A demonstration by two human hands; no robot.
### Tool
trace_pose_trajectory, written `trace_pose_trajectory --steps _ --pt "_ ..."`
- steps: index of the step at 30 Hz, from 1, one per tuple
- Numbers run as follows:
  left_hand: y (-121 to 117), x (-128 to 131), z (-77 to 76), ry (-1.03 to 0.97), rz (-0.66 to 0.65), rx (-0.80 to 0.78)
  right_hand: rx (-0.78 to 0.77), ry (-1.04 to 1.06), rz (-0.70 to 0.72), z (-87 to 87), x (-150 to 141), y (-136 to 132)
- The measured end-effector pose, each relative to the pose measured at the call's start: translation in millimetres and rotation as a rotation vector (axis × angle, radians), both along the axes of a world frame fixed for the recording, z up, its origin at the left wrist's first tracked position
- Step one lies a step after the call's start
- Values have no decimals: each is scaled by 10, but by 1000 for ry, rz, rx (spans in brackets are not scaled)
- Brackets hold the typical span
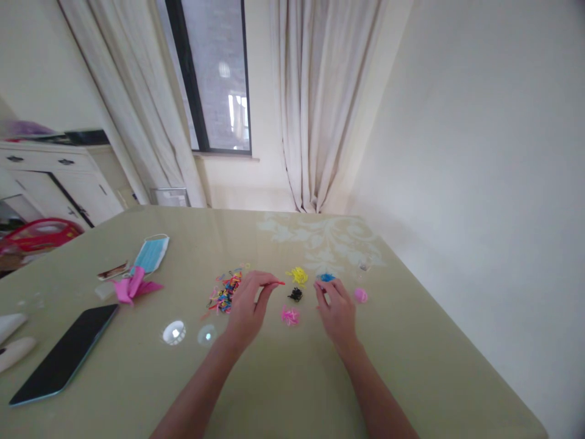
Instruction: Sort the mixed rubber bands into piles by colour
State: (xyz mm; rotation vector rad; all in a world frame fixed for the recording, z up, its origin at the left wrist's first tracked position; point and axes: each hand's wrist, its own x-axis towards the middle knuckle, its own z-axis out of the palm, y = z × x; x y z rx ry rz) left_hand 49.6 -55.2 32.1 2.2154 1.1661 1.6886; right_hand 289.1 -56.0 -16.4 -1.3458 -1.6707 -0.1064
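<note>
My left hand is closed in a pinch on a small red rubber band, which sticks out past the fingertips. Beside that hand lies a heap of mixed-colour rubber bands, partly covered by it. My right hand is closed too, thumb against fingers; what it pinches, if anything, is too small to make out. Just behind its fingers is a blue pile of bands, partly hidden. Between the hands sit a yellow pile, a black pile and a pink pile.
A round pink item lies right of my right hand. Leftward on the table are a blue face mask, a folded pink paper shape and a dark tablet. The wall borders the table's right side.
</note>
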Motion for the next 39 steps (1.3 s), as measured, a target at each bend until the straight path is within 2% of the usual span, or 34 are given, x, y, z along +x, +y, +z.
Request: trace_pose_trajectory --steps 3,6,9,12,17,23,25,28,31,34,36,39 --pt "-242 46 306 36 -86 126 22 106 93 5 -107 -97" --pt "-383 83 448 118 -128 183 10 210 204 51 -177 -176" --pt "-426 83 445 205 -118 203 54 255 356 168 -217 -288" --pt "-425 63 362 294 -115 205 107 262 458 329 -250 -434" --pt "-394 85 284 357 -143 212 64 308 376 516 -303 -625" --pt "-387 235 356 390 -258 217 41 351 307 532 -251 -722" --pt "-367 277 271 396 -291 179 18 352 282 479 -201 -724" --pt "-221 256 9 365 -246 78 -60 283 195 337 -68 -664" --pt "70 97 -283 396 -31 -153 -170 155 103 149 118 -539" --pt "354 -115 -486 570 223 -367 -207 78 27 -38 255 -407" --pt "461 -207 -572 661 344 -388 -234 85 6 -144 285 -342" --pt "508 -231 -651 762 379 -384 -259 107 -16 -261 279 -291"
